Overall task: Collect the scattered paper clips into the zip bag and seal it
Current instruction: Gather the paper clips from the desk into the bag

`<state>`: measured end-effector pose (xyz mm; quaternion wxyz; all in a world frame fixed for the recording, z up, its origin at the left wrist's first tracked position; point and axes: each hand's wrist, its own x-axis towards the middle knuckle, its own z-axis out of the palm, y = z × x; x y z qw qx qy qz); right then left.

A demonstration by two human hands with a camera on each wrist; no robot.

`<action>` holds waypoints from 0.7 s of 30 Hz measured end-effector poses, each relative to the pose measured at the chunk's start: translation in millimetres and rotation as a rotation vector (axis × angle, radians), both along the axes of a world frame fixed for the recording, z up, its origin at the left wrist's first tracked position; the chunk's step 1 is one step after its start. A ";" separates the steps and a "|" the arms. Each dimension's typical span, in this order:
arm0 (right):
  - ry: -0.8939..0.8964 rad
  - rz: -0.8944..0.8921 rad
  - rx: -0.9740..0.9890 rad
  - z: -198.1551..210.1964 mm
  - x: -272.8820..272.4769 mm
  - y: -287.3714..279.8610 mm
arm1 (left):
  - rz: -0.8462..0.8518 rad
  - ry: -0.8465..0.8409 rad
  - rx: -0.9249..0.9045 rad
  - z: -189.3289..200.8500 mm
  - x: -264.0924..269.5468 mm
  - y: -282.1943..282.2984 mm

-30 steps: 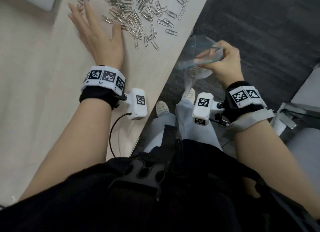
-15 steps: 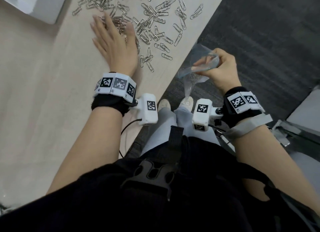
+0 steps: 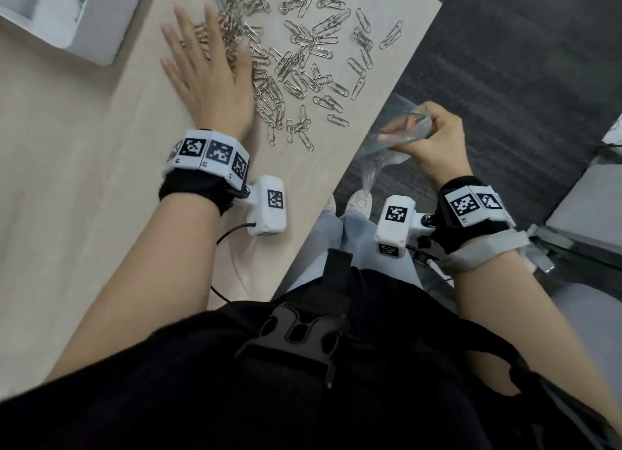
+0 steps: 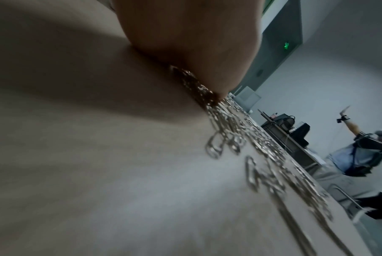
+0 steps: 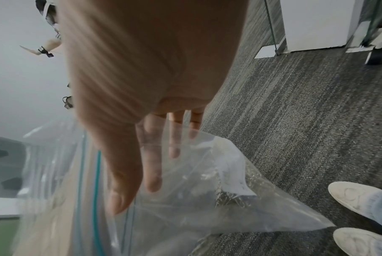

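My left hand [image 3: 210,89] lies flat, fingers straight, on the pale wooden table [image 3: 84,187] against the scattered silver wire paper clips [image 3: 303,66], while my right hand [image 3: 434,140] pinches the clear plastic zip bag [image 3: 380,160] off the table's edge, some clips inside.

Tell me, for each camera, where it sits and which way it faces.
Head: on the head, facing down at the table, both forearms, left hand, right hand.
Left wrist: low over the table, facing along the palm at the paper clips.
Right wrist: beside the table edge, facing down along the fingers at the zip bag, carpet and shoes.
Shared: head and right wrist both show bag and shoes.
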<state>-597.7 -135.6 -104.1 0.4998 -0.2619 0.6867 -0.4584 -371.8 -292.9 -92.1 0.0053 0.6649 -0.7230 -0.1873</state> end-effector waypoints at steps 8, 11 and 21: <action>0.003 -0.066 -0.009 -5.8 10.0 7.3 | -0.182 0.185 0.081 10.2 -5.6 35.4; 0.010 -0.088 -0.014 -6.9 12.8 10.7 | -0.168 0.305 -0.022 19.2 1.1 35.0; 0.009 -0.077 -0.020 -3.8 17.5 23.0 | -0.218 0.154 0.030 27.6 8.4 44.0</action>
